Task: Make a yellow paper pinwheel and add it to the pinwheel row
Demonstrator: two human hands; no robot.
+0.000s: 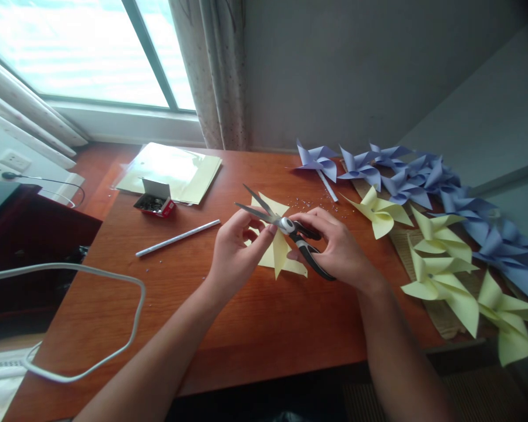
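From the head camera we see our right hand closed around the black handles of a pair of scissors, whose blades stand open and point to the far left. Our left hand pinches a yellow paper piece, its fingers curled on the paper's left edge just beneath the blades. The paper is folded into points and sits over the middle of the wooden table, between our two hands, partly hidden by them.

To the left of our hands lies a white stick, slanting on the table. Further left and farther away stands a small open red box of dark bits, just beside a stack of yellow sheets near the window.

On the right, yellow pinwheels lie in a row running towards the near edge, and blue pinwheels spread along the far right side by the wall. A white cord loops over the near left corner.
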